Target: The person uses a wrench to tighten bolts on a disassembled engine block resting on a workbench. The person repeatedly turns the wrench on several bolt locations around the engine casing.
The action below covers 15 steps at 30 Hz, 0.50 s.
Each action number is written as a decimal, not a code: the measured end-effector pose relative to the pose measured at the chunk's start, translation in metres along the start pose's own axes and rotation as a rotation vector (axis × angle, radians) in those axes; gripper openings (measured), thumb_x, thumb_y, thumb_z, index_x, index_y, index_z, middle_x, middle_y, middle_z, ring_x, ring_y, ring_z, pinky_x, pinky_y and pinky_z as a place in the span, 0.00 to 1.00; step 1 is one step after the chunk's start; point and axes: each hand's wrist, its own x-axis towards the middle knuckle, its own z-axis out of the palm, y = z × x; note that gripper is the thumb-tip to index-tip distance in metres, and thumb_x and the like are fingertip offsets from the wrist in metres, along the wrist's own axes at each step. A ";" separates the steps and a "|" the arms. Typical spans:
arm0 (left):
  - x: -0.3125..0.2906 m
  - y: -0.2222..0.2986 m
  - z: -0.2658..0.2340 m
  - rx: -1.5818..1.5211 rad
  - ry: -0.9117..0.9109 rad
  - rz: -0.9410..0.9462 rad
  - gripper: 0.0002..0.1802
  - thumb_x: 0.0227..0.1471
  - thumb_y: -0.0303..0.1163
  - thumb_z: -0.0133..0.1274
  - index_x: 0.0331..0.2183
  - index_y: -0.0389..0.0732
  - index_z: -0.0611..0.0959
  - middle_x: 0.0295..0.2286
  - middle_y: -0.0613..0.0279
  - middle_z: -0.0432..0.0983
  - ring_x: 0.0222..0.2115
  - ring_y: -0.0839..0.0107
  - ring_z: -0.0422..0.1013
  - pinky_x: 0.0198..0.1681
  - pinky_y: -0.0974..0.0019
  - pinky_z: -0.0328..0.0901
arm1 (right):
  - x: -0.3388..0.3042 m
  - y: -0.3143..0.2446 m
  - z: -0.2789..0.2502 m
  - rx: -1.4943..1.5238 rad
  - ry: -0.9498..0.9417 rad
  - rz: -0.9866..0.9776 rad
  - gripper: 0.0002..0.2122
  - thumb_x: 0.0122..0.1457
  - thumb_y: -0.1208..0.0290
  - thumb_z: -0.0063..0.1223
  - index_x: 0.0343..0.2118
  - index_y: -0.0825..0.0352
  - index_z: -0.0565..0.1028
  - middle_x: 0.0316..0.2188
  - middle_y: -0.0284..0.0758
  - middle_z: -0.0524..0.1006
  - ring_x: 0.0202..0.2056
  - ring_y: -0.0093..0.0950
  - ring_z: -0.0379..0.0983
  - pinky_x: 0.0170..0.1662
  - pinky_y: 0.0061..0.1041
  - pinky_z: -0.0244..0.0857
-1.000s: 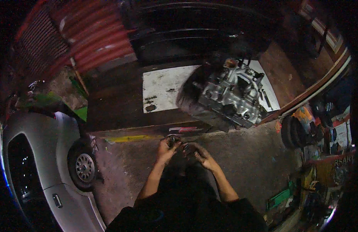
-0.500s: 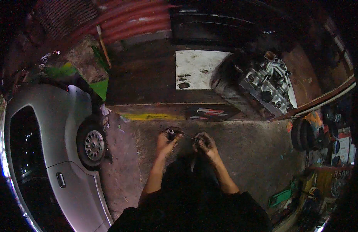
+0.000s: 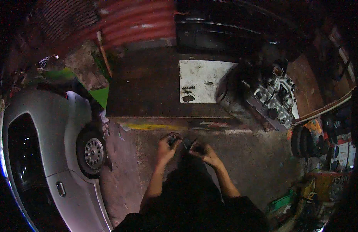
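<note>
Both hands are up in front of me, close together, short of the bench's front edge. My left hand (image 3: 168,147) is closed around a small dark part with a pale, shiny end; its kind is too small to make out. Just to the right, my right hand (image 3: 206,154) has its fingers pinched together, pointing toward the left hand. A thin dark piece (image 3: 188,143) shows between the hands, at the right fingertips. Whether it touches the left hand's part I cannot tell. Dark smudges cover the fingers.
On the dark workbench (image 3: 148,85), a white board (image 3: 204,75) bears several small dark parts. A metal engine cylinder head (image 3: 273,98) lies at its right end. Red-handled tools (image 3: 213,124) lie along the front edge. A silver car (image 3: 63,143) stands left; black tyres (image 3: 301,142) stand right.
The bench and its load sit lower in the picture. My right hand has turned, its fingertips now reaching more toward the left hand. The left hand keeps its hold.
</note>
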 end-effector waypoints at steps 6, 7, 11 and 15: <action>0.107 -0.029 0.003 0.083 -0.071 0.194 0.11 0.48 0.16 0.52 0.36 0.33 0.81 0.32 0.59 0.79 0.35 0.73 0.74 0.42 0.68 0.67 | 0.078 -0.018 -0.038 0.031 -0.037 0.029 0.11 0.54 0.69 0.62 0.37 0.67 0.76 0.36 0.35 0.77 0.40 0.27 0.72 0.47 0.28 0.67; 0.123 -0.010 0.004 0.127 -0.102 0.199 0.11 0.48 0.15 0.52 0.36 0.33 0.81 0.32 0.59 0.80 0.35 0.72 0.75 0.42 0.69 0.67 | 0.097 -0.022 -0.046 0.071 -0.081 -0.046 0.12 0.54 0.69 0.62 0.38 0.67 0.76 0.36 0.36 0.77 0.41 0.28 0.73 0.47 0.29 0.67; 0.180 0.030 0.013 0.140 -0.122 0.185 0.12 0.49 0.16 0.52 0.38 0.34 0.81 0.33 0.56 0.80 0.37 0.71 0.76 0.42 0.68 0.68 | 0.168 0.022 -0.085 -0.047 -0.120 -0.095 0.24 0.50 0.64 0.64 0.47 0.72 0.72 0.42 0.38 0.76 0.45 0.29 0.72 0.51 0.31 0.66; 0.244 -0.002 0.016 0.208 0.043 0.197 0.11 0.51 0.21 0.55 0.40 0.36 0.81 0.33 0.56 0.81 0.36 0.71 0.76 0.40 0.68 0.69 | 0.235 0.079 -0.116 -0.169 0.095 -0.172 0.20 0.53 0.67 0.61 0.45 0.74 0.72 0.41 0.38 0.76 0.44 0.30 0.74 0.50 0.33 0.68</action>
